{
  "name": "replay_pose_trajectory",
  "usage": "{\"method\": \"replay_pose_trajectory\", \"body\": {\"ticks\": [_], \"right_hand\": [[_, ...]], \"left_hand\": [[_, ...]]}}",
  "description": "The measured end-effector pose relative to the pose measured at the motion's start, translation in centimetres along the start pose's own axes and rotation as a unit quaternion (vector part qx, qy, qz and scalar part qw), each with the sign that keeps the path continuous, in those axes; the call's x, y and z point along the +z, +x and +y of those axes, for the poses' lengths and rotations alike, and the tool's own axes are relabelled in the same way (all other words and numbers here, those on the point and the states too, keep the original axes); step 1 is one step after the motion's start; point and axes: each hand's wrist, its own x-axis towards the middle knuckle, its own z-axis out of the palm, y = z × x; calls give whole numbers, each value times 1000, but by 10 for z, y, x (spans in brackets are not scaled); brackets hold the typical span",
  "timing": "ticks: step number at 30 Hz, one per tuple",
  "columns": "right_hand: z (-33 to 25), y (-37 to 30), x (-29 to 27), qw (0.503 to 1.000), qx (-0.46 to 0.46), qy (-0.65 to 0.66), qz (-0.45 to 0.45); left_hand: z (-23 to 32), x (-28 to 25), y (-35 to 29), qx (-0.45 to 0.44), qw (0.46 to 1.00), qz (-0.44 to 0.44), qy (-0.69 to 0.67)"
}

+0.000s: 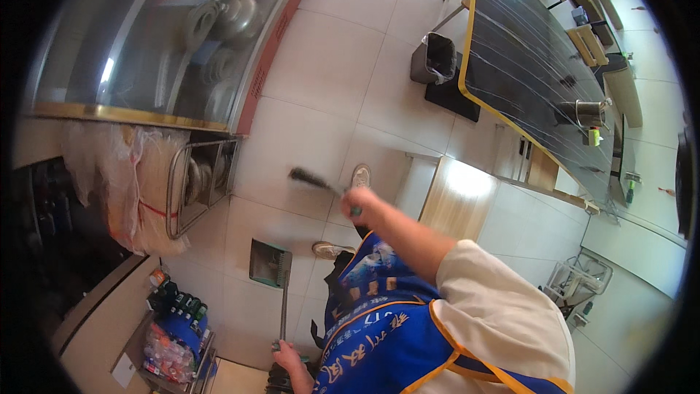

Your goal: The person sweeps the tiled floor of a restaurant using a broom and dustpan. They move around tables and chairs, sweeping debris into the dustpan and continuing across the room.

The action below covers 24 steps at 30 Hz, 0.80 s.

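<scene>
My right hand reaches out over the pale tiled floor, shut on the thin handle of a small broom whose dark bristles point left, blurred by motion. My left hand, low in the picture, grips the long metal handle of a green dustpan that stands on the tiles. My two light shoes are on the floor just beyond the broom and the pan. A blue apron with orange trim and a white sleeve fill the lower right.
A glass-fronted display counter with metal pots runs along the upper left. Clear plastic bags hang beside a metal rack. A black table with a yellow edge stands upper right, a grey bin beside it. Bottles sit on a low shelf.
</scene>
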Motion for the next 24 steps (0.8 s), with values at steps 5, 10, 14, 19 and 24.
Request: {"method": "replay_pose_trajectory", "body": {"ticks": [5, 10, 14, 19, 24], "right_hand": [[-203, 21, 8, 988, -136, -66, 10], [-336, 92, 31, 949, -196, -225, 101], [-417, 96, 22, 917, -282, -269, 87], [-396, 60, -6, 900, -276, -328, 77], [-244, 6, -64, 933, -230, -217, 171]], "left_hand": [[72, 44, -32, -12, 999, -31, 31], [158, 83, -76, 19, 996, -56, 60], [250, 108, -116, 19, 995, -97, 8], [359, 128, -139, 72, 976, -204, -27], [449, 160, -127, 131, 905, -403, -39]]}}
